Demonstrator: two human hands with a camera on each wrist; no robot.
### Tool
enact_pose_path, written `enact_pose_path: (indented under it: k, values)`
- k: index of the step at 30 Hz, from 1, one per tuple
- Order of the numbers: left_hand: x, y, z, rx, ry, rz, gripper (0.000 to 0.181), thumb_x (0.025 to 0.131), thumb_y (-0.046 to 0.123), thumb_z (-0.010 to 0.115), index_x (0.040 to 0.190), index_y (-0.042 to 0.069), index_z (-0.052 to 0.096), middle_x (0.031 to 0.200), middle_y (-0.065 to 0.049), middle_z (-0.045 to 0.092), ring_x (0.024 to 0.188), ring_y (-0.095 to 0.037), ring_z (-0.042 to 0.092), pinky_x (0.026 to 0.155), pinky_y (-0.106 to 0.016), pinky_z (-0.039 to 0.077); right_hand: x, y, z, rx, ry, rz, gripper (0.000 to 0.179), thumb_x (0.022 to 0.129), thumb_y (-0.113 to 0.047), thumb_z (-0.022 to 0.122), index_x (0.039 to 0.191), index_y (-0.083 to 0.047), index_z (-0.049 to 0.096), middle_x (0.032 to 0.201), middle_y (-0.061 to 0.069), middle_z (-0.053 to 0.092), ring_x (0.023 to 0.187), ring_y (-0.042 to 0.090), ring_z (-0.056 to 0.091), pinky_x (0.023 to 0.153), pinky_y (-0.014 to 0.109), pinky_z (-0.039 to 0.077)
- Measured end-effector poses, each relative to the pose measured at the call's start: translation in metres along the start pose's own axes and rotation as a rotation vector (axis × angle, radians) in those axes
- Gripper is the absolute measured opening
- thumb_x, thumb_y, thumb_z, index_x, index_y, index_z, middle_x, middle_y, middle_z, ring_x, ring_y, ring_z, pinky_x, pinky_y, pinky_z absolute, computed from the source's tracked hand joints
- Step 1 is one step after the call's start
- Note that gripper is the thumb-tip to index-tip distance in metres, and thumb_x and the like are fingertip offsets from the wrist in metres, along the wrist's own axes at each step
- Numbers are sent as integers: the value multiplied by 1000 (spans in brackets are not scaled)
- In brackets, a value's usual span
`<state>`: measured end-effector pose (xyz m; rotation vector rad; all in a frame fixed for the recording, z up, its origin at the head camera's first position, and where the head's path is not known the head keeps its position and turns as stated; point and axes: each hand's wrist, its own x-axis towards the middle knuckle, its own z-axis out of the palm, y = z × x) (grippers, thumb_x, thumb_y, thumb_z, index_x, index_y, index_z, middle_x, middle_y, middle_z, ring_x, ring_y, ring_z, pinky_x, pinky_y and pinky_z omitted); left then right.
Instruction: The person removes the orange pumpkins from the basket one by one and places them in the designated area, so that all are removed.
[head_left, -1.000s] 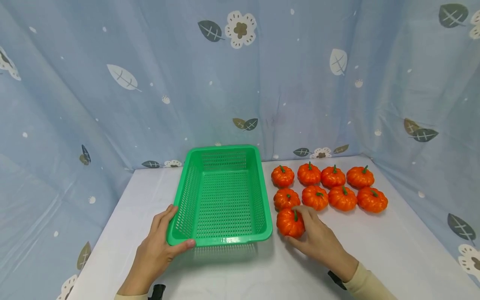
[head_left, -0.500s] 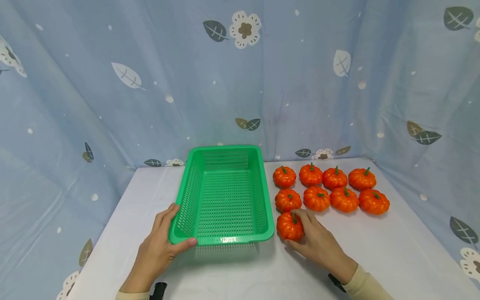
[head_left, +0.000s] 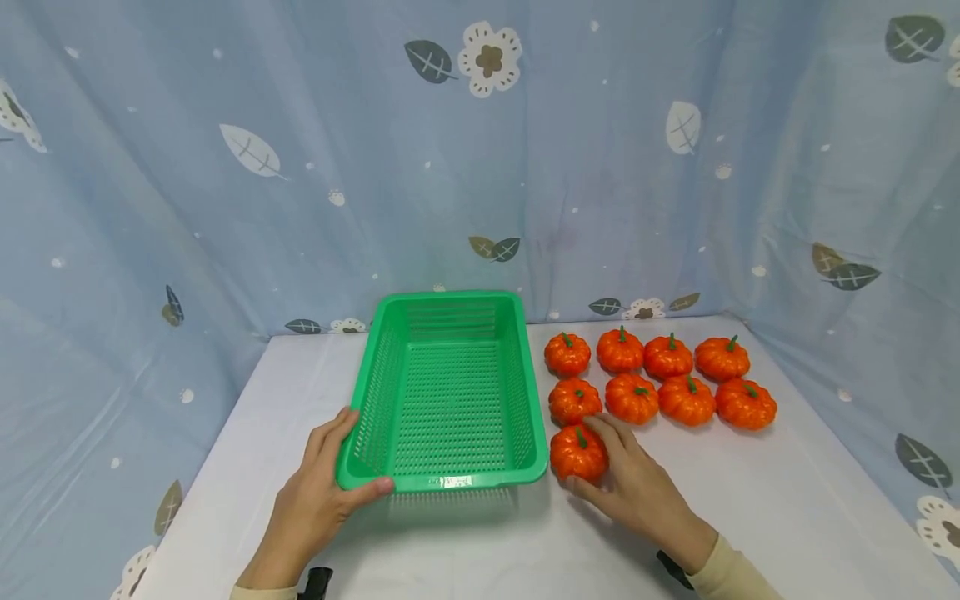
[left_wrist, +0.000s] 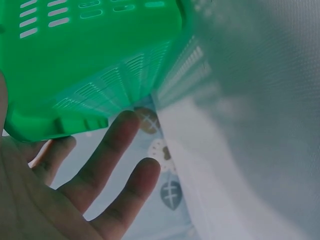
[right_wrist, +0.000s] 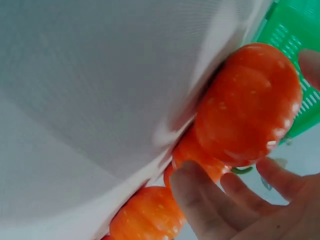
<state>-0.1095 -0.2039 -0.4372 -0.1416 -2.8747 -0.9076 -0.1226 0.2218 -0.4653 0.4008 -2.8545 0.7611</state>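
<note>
A green slotted plastic basket (head_left: 450,483) stands on the white table left of the pumpkins. My left hand (head_left: 311,508) grips its near left corner, thumb on the front rim and fingers along the left side; in the left wrist view, two fingers (left_wrist: 112,150) stick out apart from the basket. My right hand (head_left: 637,492) is at the nearest small orange pumpkin (head_left: 579,454), fingers spread loosely along its right side. In the right wrist view, that pumpkin (right_wrist: 250,105) lies between thumb and fingers, with one fingertip (right_wrist: 265,165) right at its edge.
Several more orange pumpkins (head_left: 632,397) with green stems sit in two rows at the back right, just beyond my right hand. A blue curtain (head_left: 562,167) printed with leaves and flowers hangs behind the white table (head_left: 300,375).
The nearest pumpkin has settled slightly lower and to the left, its stem tipping leftward. My right fingers have loosened around it. The left hand and basket keep their place.
</note>
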Motion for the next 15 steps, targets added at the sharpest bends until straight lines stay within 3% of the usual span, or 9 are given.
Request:
enact_pose_path:
  k: [8,15]
  values:
    - [-1,-1,-2,8,10,0,108,78,69,75,163,29,21,163,2,24,137,-33,45,85,-58,49,-1,4,-17,46,153,-28,71,94,-48,70,148,-10,44,152,12,42,130,36,51,95,63,48]
    - [-4,-3,-2,14,7,-8,108,78,67,76,163,30,20,162,2,25,135,-32,47,84,-56,49,7,21,-34,73,182,11,68,98,-45,66,150,-8,42,161,19,28,142,48,32,102,75,32]
